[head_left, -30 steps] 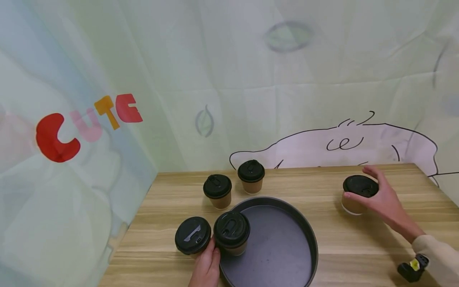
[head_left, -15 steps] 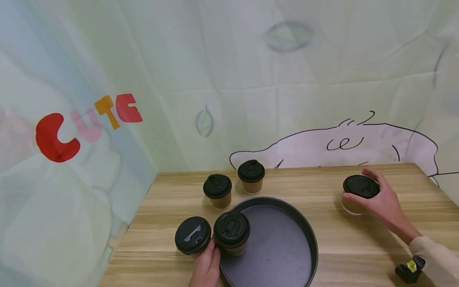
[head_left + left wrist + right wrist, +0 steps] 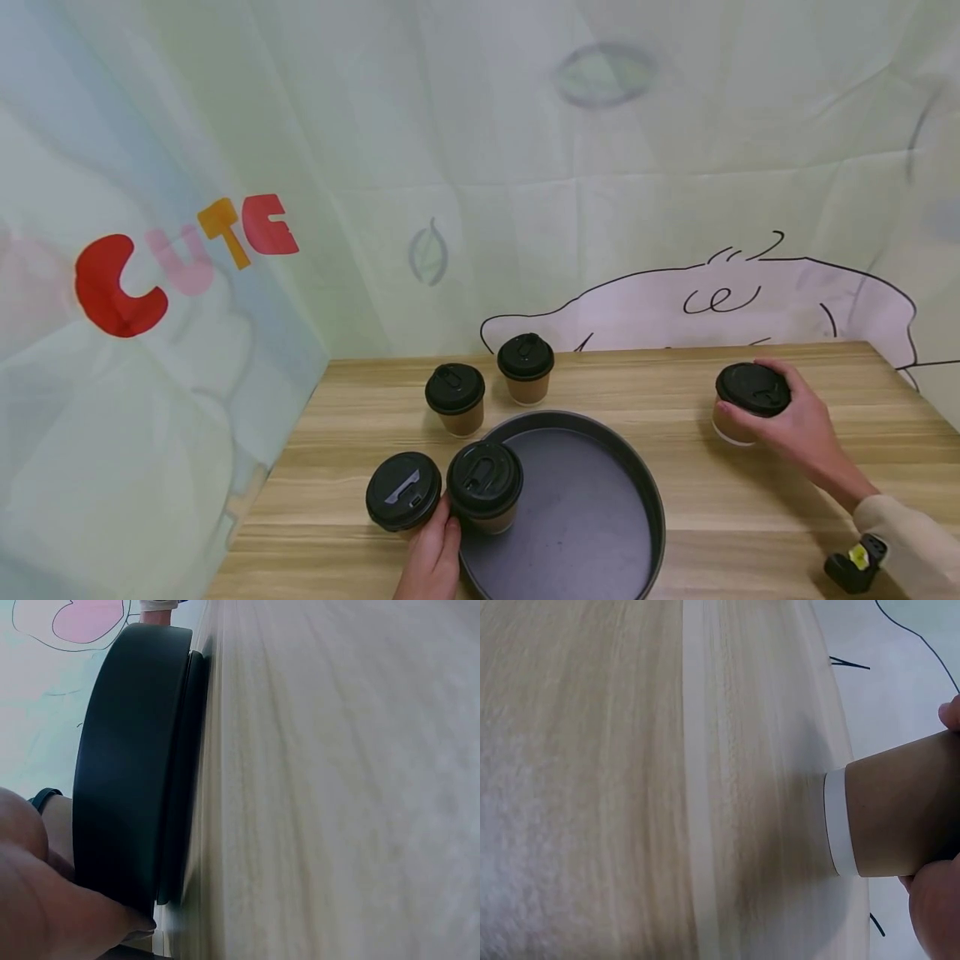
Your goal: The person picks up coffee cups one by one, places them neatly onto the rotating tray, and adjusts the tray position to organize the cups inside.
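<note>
My right hand (image 3: pixel 798 425) grips a brown paper coffee cup (image 3: pixel 900 806) with a black lid, thumb at the near side and fingers at the far side. Its white base is close over the table. Low in the head view, my left hand (image 3: pixel 431 554) holds the left edge of a round dark-grey tray (image 3: pixel 577 517). Its fingers (image 3: pixel 90 922) lie against the tray's outer wall in the left wrist view. One lidded cup (image 3: pixel 486 483) stands in the tray beside these fingers. Another lidded cup (image 3: pixel 405 492) is just left of the hand, its body mostly hidden.
Two more lidded coffee cups, a nearer one (image 3: pixel 455 400) and a farther one (image 3: pixel 527 368), stand behind the tray. A printed curtain (image 3: pixel 450 167) hangs along the table's back and left sides. The wooden table (image 3: pixel 697 533) extends between tray and right arm.
My right fingers have come in around the cup at the right, and it has shifted very slightly up in the head view. My left hand, the tray and the other cups stay put.
</note>
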{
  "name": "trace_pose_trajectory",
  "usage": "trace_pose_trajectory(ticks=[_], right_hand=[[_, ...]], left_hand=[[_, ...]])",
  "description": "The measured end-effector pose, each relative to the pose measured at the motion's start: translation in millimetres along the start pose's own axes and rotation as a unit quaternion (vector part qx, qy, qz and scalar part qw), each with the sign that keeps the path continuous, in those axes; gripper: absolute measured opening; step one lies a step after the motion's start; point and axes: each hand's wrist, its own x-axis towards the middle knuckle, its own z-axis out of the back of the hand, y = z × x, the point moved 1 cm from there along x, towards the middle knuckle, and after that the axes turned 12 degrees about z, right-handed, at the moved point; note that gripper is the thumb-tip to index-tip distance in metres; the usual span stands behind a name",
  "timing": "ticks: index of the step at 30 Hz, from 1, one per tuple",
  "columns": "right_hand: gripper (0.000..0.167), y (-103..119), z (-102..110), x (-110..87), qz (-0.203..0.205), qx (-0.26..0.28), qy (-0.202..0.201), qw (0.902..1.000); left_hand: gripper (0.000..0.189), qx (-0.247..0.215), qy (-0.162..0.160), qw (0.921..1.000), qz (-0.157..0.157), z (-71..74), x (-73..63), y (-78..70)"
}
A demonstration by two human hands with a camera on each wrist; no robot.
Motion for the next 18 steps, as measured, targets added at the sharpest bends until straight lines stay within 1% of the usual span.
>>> trace_pose_trajectory(ticks=[6,11,14,18], right_hand=[[0.081,0,-1,-1.3,0.018,-0.002,-0.017,0.9997],[0.080,4,0,-1.3,0.017,-0.009,-0.019,0.9996],[0.080,9,2,-0.5,0.019,-0.010,-0.022,0.9995],[0.079,22,4,0.7,0.039,0.002,-0.024,0.9989]], left_hand=[[0.047,-0.007,0.009,0.9999,0.003,0.3,0.5,-0.6],[0.047,-0.010,0.012,0.9999,0.001,0.2,0.8,-0.7],[0.047,-0.009,0.013,0.9999,0.003,0.4,1.2,-0.8],[0.047,-0.011,0.014,0.9998,0.004,0.5,1.4,-0.9]])
